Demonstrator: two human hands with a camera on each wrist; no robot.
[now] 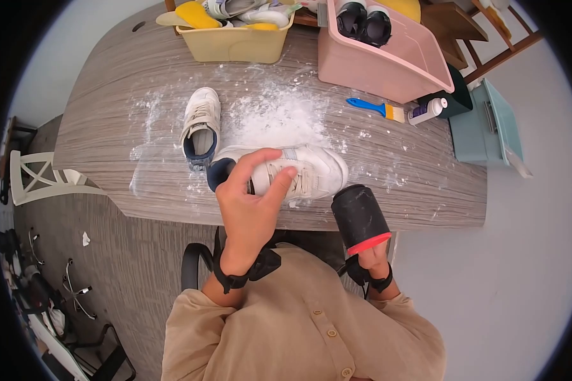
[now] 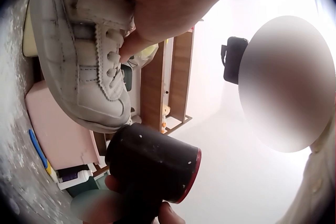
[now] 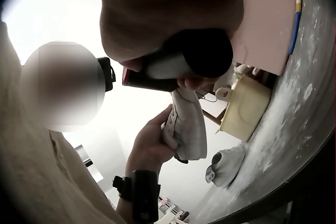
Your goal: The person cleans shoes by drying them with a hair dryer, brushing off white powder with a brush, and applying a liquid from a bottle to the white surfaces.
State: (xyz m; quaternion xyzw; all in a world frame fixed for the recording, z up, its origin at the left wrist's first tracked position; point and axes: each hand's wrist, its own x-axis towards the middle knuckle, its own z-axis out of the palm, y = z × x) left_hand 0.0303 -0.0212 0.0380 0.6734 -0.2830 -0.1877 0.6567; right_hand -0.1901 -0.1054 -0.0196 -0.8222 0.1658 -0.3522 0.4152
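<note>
My left hand (image 1: 251, 200) holds a white lace-up sneaker (image 1: 321, 168) over the table's near side, with thumb and fingers spread across its tongue and laces. In my right hand (image 1: 373, 256) is a black hair dryer (image 1: 360, 216) with a red rim at its rear; the fingers wrap its handle, largely hidden under the barrel in the head view. In the left wrist view the dryer's barrel (image 2: 149, 155) comes right up to the toe of the sneaker (image 2: 100, 95). The matching white sneaker (image 1: 203, 117) rests on the table to the left, toe pointing away.
White powder (image 1: 279, 117) is scattered over the wood-grain table (image 1: 108, 76). At the back stand a yellow bin (image 1: 235, 46) of shoes and a pink bin (image 1: 375, 73) with black shoes. A blue-handled brush (image 1: 368, 106) and a white bottle (image 1: 428, 111) lie at the right.
</note>
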